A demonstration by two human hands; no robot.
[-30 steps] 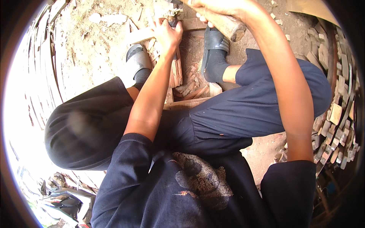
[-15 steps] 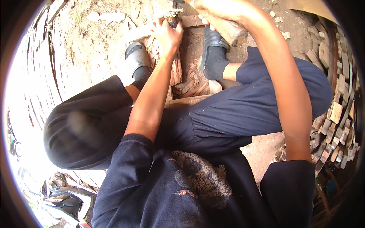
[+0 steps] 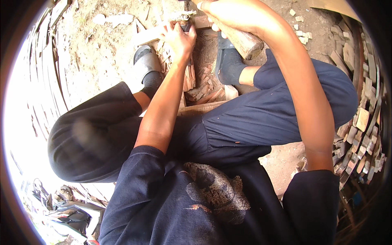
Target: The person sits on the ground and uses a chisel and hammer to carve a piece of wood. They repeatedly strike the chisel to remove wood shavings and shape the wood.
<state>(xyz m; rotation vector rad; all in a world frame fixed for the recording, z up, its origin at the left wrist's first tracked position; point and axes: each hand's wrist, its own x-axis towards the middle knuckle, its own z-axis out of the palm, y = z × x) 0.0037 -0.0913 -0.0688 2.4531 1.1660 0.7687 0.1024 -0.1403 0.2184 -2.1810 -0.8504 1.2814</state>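
Note:
Near the top centre, my left hand (image 3: 179,41) is closed around a dark object (image 3: 186,27), mostly hidden by my fingers, with a pale frayed piece (image 3: 181,16) just above it. This sits beside a low wooden plank (image 3: 202,22) and split reddish wood (image 3: 189,79) on the ground between my feet. To the right, my right hand (image 3: 217,15) is closed on a thick wooden club or mallet (image 3: 245,43), whose broad end points down toward the right, above my right sandal. The club's far end is partly cut off at the top edge.
My feet in sandals (image 3: 146,65) flank loose wood chips (image 3: 208,85) and a crossbar (image 3: 196,109). Stacked wood offcuts (image 3: 361,120) line the right; long slats (image 3: 53,53) curve along the left. A motorbike-like dark object (image 3: 69,216) is at the lower left. A tan sheet (image 3: 335,8) is top right.
My right hand and the club have shifted slightly downward, with the right forearm a little further left. My left hand stays in nearly the same place.

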